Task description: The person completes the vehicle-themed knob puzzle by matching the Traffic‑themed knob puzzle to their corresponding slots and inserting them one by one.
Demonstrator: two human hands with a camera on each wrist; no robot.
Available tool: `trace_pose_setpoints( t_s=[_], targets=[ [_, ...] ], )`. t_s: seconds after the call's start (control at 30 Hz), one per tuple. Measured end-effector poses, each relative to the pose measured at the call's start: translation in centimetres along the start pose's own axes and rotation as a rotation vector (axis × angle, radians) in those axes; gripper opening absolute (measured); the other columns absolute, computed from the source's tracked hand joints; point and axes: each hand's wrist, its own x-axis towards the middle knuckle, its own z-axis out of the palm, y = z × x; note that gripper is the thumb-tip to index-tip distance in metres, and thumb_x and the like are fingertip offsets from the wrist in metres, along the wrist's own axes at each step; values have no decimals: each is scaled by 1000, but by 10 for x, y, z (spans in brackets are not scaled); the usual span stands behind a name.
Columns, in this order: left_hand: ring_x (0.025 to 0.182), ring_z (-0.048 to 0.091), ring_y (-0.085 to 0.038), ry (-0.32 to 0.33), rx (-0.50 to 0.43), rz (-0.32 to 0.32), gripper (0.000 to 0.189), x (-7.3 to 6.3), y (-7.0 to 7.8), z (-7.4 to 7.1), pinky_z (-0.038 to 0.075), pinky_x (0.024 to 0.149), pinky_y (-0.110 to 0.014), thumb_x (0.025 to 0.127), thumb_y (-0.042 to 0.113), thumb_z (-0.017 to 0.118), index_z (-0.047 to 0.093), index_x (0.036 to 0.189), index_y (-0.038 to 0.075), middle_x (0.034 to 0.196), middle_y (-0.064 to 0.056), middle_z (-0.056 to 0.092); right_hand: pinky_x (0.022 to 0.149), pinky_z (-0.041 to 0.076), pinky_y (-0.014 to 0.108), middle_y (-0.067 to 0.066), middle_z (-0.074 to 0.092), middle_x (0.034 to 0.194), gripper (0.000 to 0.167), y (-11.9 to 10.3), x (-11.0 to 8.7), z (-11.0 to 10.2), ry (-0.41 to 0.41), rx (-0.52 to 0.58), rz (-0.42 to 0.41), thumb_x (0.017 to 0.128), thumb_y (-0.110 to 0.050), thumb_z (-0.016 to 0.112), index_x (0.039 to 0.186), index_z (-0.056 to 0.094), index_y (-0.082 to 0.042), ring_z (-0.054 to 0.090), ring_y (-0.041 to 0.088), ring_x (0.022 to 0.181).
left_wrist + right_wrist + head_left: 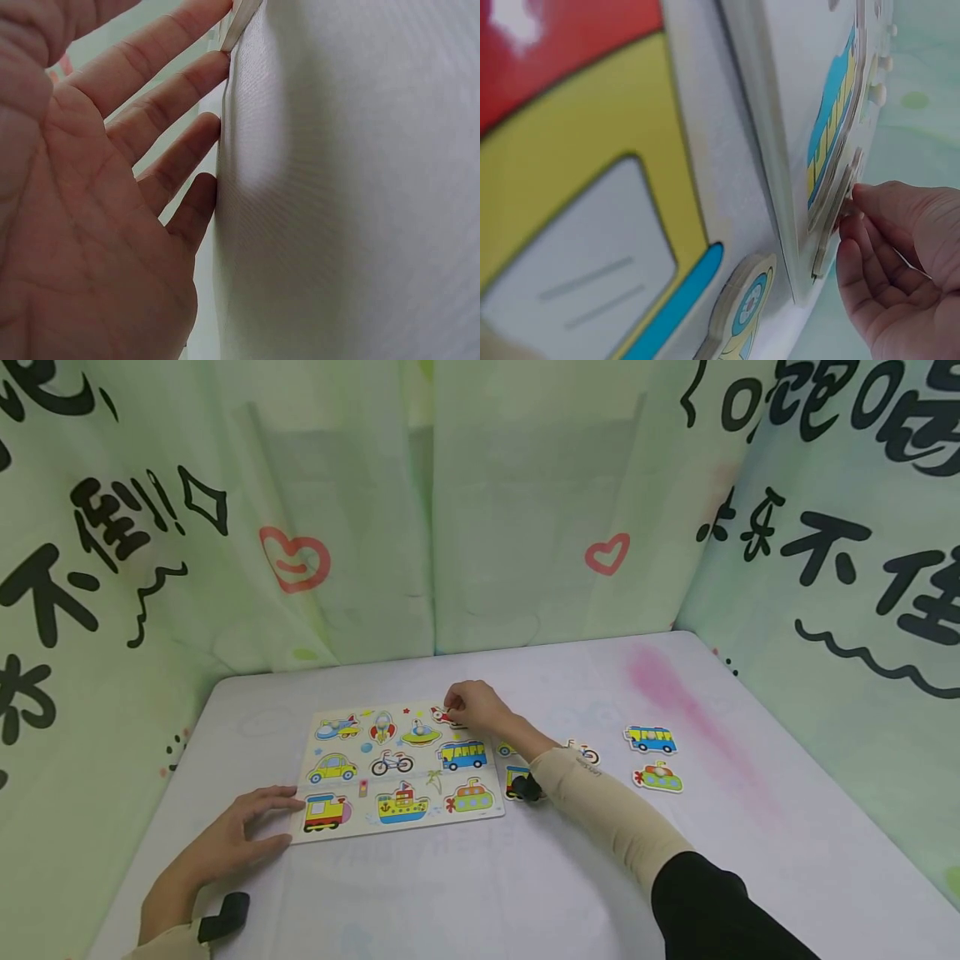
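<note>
A wooden puzzle board [360, 781] with vehicle pictures lies on the table. At its top right corner my right hand [477, 706] pinches a small red-and-white puzzle piece [441, 717], mostly covered by the fingers. In the right wrist view, thumb and fingertips of the right hand [907, 255] meet at a thin wooden piece [837, 214] against the board; its picture cannot be read there. My left hand [232, 835] rests at the board's lower left edge, fingers extended and thumb apart. In the left wrist view, the left hand's fingers [161, 105] are nearly straight, fingertips near the board's edge.
Right of the board lie loose pieces: a bus [650, 740], a submarine [658, 777], a bicycle [585, 752], a train [516, 782] and a yellow piece [506, 749], the last three partly behind the right arm. Curtains [525, 527] stand behind and beside the white table [420, 893].
</note>
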Motion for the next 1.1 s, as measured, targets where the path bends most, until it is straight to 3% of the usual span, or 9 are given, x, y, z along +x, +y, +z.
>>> trace_pose_setpoints(
  t_s=[0.3,0.9,1.1],
  targets=[
    [135,39,-50,3,1,17,40,0,-1,-2,32,104,-75,83,15,84,71,121,14,142,-21,56,86,55,31,8,70,99,10,0,0,2,6,-15,20,96,-7,69,105,71,-3,63,19,90],
    [136,38,-50,-3,-19,2,41,-1,-1,-1,31,105,-76,83,14,84,71,122,13,143,-22,55,74,53,29,7,69,89,4,-8,2,-2,37,-95,-1,92,-5,71,96,72,-2,58,17,80],
    [135,39,-51,3,-15,20,41,0,-1,-2,32,104,-76,83,13,84,71,121,12,142,-22,56,77,53,31,8,69,91,4,-12,1,-4,42,-117,-2,93,-4,70,96,72,-1,58,18,82]
  ],
)
